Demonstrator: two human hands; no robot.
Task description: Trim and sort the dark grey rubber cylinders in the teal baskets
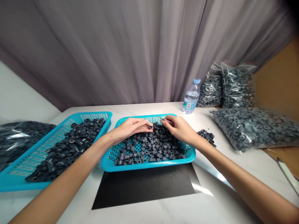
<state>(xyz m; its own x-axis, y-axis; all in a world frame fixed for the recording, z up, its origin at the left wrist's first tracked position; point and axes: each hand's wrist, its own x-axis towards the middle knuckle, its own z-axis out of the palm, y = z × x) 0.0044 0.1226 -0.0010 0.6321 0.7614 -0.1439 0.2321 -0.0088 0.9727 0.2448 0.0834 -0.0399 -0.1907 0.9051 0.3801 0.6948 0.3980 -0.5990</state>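
One ring (150, 127) is pinched in the left hand (134, 127), a thin tool (164, 119) in the right hand (178, 126), over a basket (149, 165).

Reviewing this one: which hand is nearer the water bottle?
Right. The right hand is left of the water bottle and closer to the camera; the left hand is farther left, over the central basket.

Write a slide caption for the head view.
Over a blue basket of small dark gray rings, the left hand holds one ring while the right hand grips a thin tool.
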